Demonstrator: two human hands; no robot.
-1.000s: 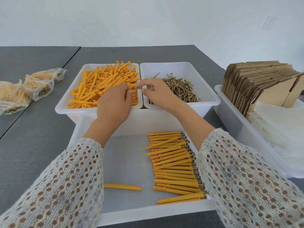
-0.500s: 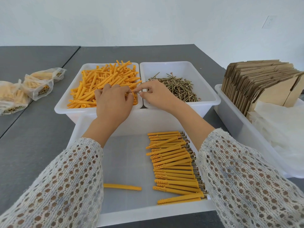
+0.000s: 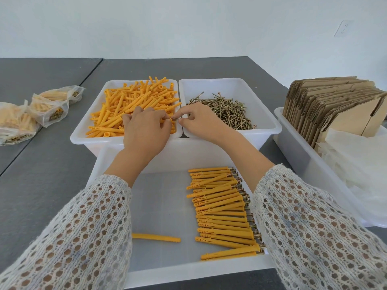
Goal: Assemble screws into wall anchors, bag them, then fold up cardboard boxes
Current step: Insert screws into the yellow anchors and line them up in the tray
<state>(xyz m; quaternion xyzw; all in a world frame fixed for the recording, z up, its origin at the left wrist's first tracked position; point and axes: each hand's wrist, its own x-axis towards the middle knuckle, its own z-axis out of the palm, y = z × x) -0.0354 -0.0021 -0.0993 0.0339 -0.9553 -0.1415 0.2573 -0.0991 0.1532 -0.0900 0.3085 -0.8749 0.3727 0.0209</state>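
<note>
The step in hand looks like assembly: the right hand [image 3: 199, 120] pinches a screw [image 3: 174, 119] between thumb and fingertip and aims it at the left hand [image 3: 146, 126], whose fingers curl over the rim between the anchor bin [image 3: 83, 130] and screw bin [image 3: 270, 126]. The left hand probably grips an anchor, but none shows, so I cannot tell. Finished pairs [image 3: 224, 208] lie in a row in the near tray [image 3: 188, 271], with one loose anchor [image 3: 156, 237] beside them. Next, the screw tip must meet the anchor's open end squarely and push in; bagging and the cardboard [image 3: 326, 101] wait
</note>
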